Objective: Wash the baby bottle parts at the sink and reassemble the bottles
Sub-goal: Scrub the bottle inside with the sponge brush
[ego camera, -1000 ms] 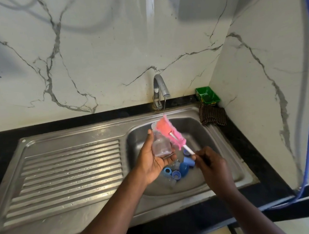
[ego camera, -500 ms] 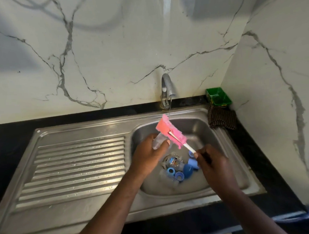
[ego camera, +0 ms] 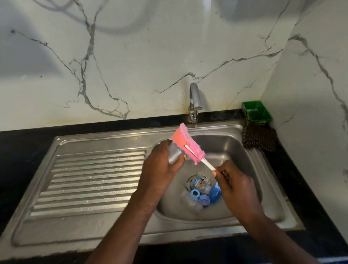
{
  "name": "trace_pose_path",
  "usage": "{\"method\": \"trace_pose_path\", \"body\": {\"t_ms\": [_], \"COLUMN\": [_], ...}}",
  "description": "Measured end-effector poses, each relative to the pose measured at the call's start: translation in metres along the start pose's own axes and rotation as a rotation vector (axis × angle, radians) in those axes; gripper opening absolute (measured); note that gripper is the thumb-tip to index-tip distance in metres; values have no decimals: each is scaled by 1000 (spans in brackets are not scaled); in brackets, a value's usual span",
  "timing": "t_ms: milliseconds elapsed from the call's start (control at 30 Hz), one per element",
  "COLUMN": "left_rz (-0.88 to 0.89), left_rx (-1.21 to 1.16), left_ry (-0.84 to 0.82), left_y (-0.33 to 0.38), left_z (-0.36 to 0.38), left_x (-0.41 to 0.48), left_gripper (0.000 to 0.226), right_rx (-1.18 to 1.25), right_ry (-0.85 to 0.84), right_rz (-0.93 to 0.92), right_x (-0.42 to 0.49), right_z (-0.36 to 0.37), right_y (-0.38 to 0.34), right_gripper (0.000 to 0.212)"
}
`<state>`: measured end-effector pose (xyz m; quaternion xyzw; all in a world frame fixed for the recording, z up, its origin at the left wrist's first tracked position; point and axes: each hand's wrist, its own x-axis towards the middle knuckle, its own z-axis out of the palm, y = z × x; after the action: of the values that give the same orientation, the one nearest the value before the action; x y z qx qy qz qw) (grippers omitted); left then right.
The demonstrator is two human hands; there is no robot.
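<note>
1. Now at a steel sink [ego camera: 108, 137]: holds a clear bottle [ego camera: 175, 155] in the left hand [ego camera: 161, 173], fingers and thumb wrapped round its body, raised over the basin's ten o'clock edge
2. Grasps the white handle [ego camera: 207, 165] of a pink sponge brush [ego camera: 187, 145] in the right hand [ego camera: 235, 185], fingers clenched round the handle's lower end, above the basin's centre; aims the sponge head toward eleven o'clock, laid against the bottle's upper end, depth inside the bottle impossible to tell
3. Works beside a thin stream of water [ego camera: 195, 128] from the tap [ego camera: 194, 99] at the basin's twelve o'clock, falling just beside the sponge head, at its two o'clock side
4. Has other parts heaped on the basin floor around the drain: a printed clear bottle [ego camera: 198, 184], two blue rings [ego camera: 194, 195] at its six o'clock, a blue cap [ego camera: 214, 194] at its four o'clock, all touching or nearly so, plus a blurred clear piece at seven o'clock
5. Stands facing a marble wall [ego camera: 123, 53], with a green tray [ego camera: 256, 111] in the corner at the basin's two o'clock, a brown checked cloth [ego camera: 259, 139] just at the tray's six o'clock on the black countertop [ego camera: 17, 145], and the ribbed drainboard [ego camera: 94, 177] at the basin's nine o'clock
</note>
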<state>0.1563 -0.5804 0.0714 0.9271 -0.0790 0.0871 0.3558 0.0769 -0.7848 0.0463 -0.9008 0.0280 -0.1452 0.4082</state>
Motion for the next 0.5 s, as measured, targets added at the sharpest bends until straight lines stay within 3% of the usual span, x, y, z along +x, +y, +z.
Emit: {"method": "trace_pose_path", "body": {"t_ms": [200,400,500], "left_rz": [53,-68,-245], "left_rx": [-116,-177,-502], "left_ry": [-120,-51,-199], "left_y": [7,-5,2], "left_z": [14,3,8], "left_x": [-15,-18,-19], "left_gripper": [42,35,35], "right_rx": [13,11,35], "right_ry": [-21,-31,-21], "right_rz": [-33,-37,-74], "right_x": [4,-7,2], "right_z": [-1,-5,-2], "right_y": [1,18,12], "right_gripper": [14,13,13]}}
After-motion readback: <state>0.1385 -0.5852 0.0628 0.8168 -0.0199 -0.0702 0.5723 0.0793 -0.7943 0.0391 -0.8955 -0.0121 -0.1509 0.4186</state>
